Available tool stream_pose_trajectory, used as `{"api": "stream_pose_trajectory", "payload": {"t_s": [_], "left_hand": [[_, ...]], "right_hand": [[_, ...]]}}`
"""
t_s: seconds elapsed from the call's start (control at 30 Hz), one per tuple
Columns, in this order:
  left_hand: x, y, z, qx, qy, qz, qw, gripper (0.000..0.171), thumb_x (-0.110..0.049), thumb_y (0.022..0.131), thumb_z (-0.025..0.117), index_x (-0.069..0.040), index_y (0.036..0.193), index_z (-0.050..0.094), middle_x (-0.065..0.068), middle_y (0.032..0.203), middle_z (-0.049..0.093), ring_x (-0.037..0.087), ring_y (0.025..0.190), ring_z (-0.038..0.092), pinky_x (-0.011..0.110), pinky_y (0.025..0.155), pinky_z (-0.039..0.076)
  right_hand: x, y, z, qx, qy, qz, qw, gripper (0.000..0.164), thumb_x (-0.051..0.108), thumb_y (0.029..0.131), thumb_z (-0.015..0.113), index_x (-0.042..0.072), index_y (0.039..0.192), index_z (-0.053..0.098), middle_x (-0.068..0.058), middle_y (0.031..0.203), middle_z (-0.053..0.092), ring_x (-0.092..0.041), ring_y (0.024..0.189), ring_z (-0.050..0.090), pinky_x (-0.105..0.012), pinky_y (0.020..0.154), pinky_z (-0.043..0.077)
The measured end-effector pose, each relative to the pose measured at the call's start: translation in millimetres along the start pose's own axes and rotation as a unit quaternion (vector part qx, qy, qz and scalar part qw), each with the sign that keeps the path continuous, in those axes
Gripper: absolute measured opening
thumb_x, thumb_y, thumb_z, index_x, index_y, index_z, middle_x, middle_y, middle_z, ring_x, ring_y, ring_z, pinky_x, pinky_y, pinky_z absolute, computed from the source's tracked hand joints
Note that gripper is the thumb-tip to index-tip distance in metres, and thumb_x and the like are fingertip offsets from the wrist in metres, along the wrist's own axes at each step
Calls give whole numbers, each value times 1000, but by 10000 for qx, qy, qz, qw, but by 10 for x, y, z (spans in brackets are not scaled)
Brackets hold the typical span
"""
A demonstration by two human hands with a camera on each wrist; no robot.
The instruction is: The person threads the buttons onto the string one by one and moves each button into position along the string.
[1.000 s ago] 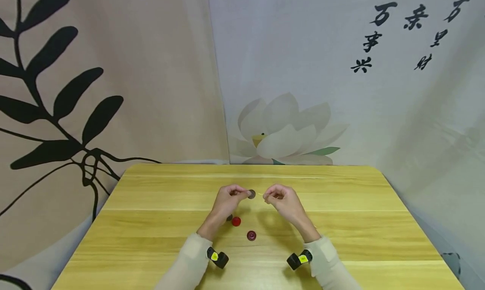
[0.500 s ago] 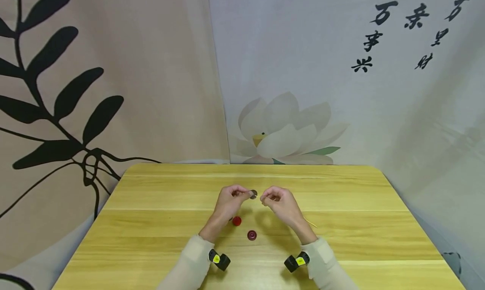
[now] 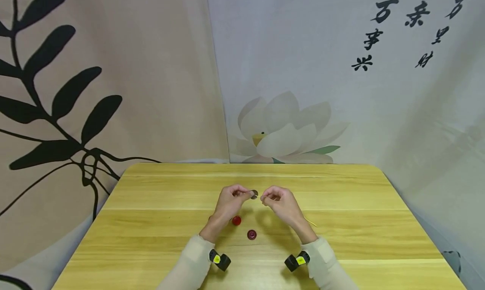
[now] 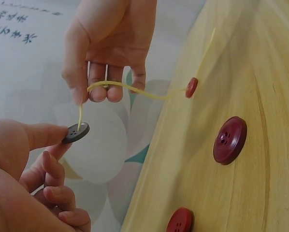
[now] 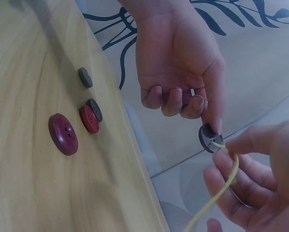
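Observation:
My left hand (image 3: 230, 201) pinches a dark grey button (image 4: 77, 133) by its edge between thumb and forefinger, above the table. Close on its right, my right hand (image 3: 279, 202) pinches a yellow cord (image 4: 147, 93) near one end. That end meets the button's face at its holes; whether it passes through cannot be made out. Farther along, the cord reaches a small red button (image 4: 192, 87) and shows again beyond it. On the table lie a maroon button (image 5: 63, 134), a bright red button (image 5: 89, 119) and two dark buttons, one (image 5: 85, 77) apart, the other (image 5: 94, 110) against the red one.
The wooden table (image 3: 360, 197) stretches out on both sides of the hands. Behind it hangs a cloth backdrop (image 3: 151, 71) with leaf, lotus and writing prints. A black wrist camera (image 3: 219, 259) sits on the left sleeve, another (image 3: 297, 260) on the right.
My hands have drawn slightly closer together. The cord's end, which stood apart from the dark button a second ago, now meets it. Over the last half second both hands stay nearly still.

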State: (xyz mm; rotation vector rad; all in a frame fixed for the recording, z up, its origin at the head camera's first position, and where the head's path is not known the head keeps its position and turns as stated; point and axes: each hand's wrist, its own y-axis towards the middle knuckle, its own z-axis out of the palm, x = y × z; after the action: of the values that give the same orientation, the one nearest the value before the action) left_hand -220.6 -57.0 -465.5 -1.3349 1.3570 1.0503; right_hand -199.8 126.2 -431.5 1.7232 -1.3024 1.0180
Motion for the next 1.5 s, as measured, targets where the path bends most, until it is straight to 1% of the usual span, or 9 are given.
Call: {"api": "stream_pose_trajectory", "payload": {"t_s": [0.1, 0.33, 0.6, 0.7, 0.8, 0.97, 1.2, 1.37, 1.5], "left_hand": [[4, 5, 9, -3, -13, 7, 10000, 12, -20, 89, 74, -8, 89, 74, 0, 77, 57, 14, 66, 45, 24, 57, 36], [15, 1, 28, 42, 29, -9, 10000, 14, -23, 90, 74, -9, 90, 74, 0, 79, 58, 14, 69, 47, 24, 57, 38], [29, -27, 29, 36, 79, -60, 9999, 13, -22, 89, 73, -10, 89, 74, 0, 76, 56, 15, 67, 46, 25, 56, 37], [41, -34, 34, 44, -22, -102, 9999, 13, -22, 89, 73, -9, 89, 74, -1, 75, 54, 14, 65, 45, 24, 55, 36], [51, -33, 41, 36, -134, -144, 9998, 14, -22, 89, 74, -8, 89, 73, -1, 74, 54, 14, 65, 44, 23, 55, 35], [54, -31, 52, -14, -255, -160, 9995, 14, -21, 88, 75, -7, 89, 74, -2, 72, 53, 14, 65, 44, 23, 54, 34], [56, -27, 56, -68, -356, -160, 9992, 13, -20, 88, 75, -7, 90, 74, -2, 73, 54, 14, 66, 45, 23, 55, 35], [52, -35, 56, -52, -441, -162, 9989, 13, -20, 88, 75, -7, 92, 74, -2, 74, 55, 14, 67, 45, 23, 56, 35], [49, -45, 56, -29, -454, -183, 9988, 14, -20, 89, 74, -7, 92, 74, -2, 75, 55, 14, 68, 46, 23, 57, 36]], "right_hand": [[-141, 51, 38, -111, 9, 23, 9999, 8, -3, 90, 63, 0, 89, 69, -17, 86, 71, -41, 84, 62, -25, 66, 45], [-345, 125, 69, -109, 51, -83, 9999, 9, 1, 90, 66, 9, 87, 71, -11, 85, 71, -30, 80, 64, -27, 67, 47], [-361, 125, 96, -17, 94, -137, 9999, 7, 0, 89, 65, 6, 88, 70, -9, 82, 71, -24, 77, 63, -27, 68, 47], [-207, 67, 82, -5, 36, -145, 9999, 7, -3, 89, 63, 0, 89, 69, -14, 82, 70, -25, 76, 62, -26, 68, 47], [-180, 59, 93, -2, 7, -106, 9999, 7, -5, 89, 62, -2, 91, 68, -18, 84, 70, -30, 78, 63, -27, 68, 47], [-365, 125, 146, -52, 31, -210, 9998, 5, -1, 89, 66, 3, 91, 69, -9, 82, 71, -27, 77, 64, -26, 67, 47], [-370, 123, 147, -25, 29, -333, 9994, 6, 7, 90, 69, 1, 91, 69, -3, 79, 69, -21, 74, 63, -27, 69, 48], [-366, 127, 168, -132, -142, -395, 9990, 2, 6, 89, 70, 7, 87, 70, 0, 78, 68, -14, 74, 60, -30, 74, 48], [-364, 127, 193, -204, -208, -519, 9982, 3, 8, 88, 72, 7, 88, 70, 2, 78, 68, -12, 74, 60, -31, 76, 48]]}}
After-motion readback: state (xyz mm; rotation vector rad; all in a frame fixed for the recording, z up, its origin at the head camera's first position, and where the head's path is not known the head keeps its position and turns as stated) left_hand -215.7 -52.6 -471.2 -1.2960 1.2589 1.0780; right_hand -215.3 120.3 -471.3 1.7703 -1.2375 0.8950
